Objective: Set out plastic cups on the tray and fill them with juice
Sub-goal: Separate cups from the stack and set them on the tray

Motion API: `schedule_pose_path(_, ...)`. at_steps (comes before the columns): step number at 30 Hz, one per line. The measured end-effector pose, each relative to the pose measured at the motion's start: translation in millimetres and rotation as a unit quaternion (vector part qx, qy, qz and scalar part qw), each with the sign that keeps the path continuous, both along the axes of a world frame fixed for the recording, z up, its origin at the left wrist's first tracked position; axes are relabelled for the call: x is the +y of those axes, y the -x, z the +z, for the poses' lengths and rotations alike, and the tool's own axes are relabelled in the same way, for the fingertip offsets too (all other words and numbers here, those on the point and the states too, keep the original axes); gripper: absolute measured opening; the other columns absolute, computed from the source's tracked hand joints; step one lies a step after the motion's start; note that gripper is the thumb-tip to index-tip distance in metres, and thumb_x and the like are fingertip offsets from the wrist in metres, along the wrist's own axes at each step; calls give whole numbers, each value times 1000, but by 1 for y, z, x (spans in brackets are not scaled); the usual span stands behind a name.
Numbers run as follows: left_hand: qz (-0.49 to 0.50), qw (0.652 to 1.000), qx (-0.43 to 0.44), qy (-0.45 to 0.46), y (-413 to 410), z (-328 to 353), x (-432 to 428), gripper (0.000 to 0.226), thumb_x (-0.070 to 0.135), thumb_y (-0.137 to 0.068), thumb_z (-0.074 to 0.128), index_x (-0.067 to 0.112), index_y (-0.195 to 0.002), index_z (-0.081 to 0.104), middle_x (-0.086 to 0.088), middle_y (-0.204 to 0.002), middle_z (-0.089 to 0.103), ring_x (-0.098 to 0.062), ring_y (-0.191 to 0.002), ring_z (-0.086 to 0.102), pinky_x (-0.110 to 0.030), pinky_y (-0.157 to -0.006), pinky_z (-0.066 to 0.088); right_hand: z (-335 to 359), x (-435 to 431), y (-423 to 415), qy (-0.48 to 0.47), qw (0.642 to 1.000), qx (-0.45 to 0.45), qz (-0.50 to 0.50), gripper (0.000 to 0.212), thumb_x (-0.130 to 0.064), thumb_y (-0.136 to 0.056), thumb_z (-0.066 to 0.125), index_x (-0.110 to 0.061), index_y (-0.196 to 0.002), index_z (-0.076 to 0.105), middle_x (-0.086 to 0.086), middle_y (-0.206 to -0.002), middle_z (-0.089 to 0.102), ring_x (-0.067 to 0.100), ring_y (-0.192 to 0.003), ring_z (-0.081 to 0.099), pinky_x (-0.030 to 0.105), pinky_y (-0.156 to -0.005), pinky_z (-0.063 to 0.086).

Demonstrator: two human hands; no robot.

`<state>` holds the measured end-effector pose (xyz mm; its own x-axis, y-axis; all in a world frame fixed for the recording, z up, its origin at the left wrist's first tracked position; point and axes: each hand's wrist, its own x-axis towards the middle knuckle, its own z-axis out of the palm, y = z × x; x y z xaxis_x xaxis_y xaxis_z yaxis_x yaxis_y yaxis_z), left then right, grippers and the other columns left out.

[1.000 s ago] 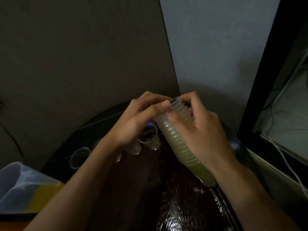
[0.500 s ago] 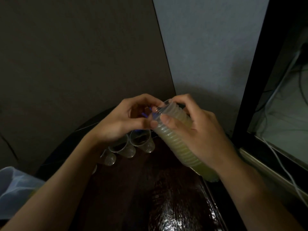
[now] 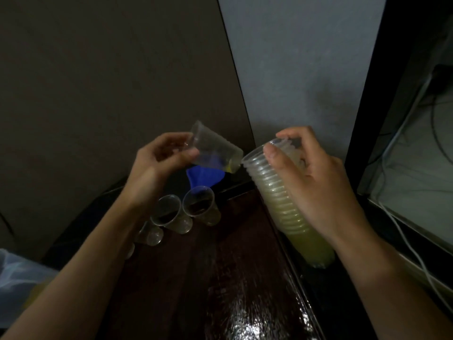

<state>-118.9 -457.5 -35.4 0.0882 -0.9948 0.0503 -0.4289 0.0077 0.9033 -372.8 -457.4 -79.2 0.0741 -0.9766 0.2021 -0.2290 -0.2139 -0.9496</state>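
My right hand [image 3: 316, 185] grips a tall stack of clear plastic cups [image 3: 289, 212], tilted with its open end up and to the left. My left hand [image 3: 159, 165] holds one single clear cup [image 3: 215, 148] on its side, its base just left of the stack's mouth. On the dark glossy tray [image 3: 232, 278] below stand several empty clear cups [image 3: 196, 207] in a row running down to the left, partly hidden by my left forearm.
A blue funnel [image 3: 203, 177] sits behind the row of cups. A clear plastic jug with yellow juice [image 3: 22, 278] shows at the lower left edge. Walls meet in a corner straight ahead. A dark frame with white cables [image 3: 402, 182] stands on the right.
My left hand has pulled one cup off the top of the stack and moved it up and to the left. The right hand still holds the stack.
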Motion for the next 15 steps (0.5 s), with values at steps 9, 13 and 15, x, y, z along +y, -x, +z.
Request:
schedule_pose_path(9,-12,954,-295,-50,22,-56,-12,73,69,-62,80,40,-125,58,15,-123,47,-10,-121,43,-39,-107,38,4,0,2,5,999,-50,1,50,-71,-81,48,-35,-114,56,-25,-91,66,-1,-69,66,13,-51,47)
schedule_pose_path(13,-15,919,-392,-30,27,-75,-15,75,67,-69,78,36,-133,55,16,-118,36,-8,-118,29,-31,-103,20,3,2,-1,12,998,-67,1,53,-71,-80,48,-33,-115,56,-21,-90,66,-3,-67,66,12,-51,45)
schedule_pose_path(15,-10,915,-401,-30,26,-81,-18,77,71,-70,75,36,-135,54,16,-119,36,-10,-119,29,-31,-103,19,4,2,-2,11,997,-77,-1,54,-70,-79,49,-31,-116,57,-14,-84,68,-3,-66,65,11,-51,44)
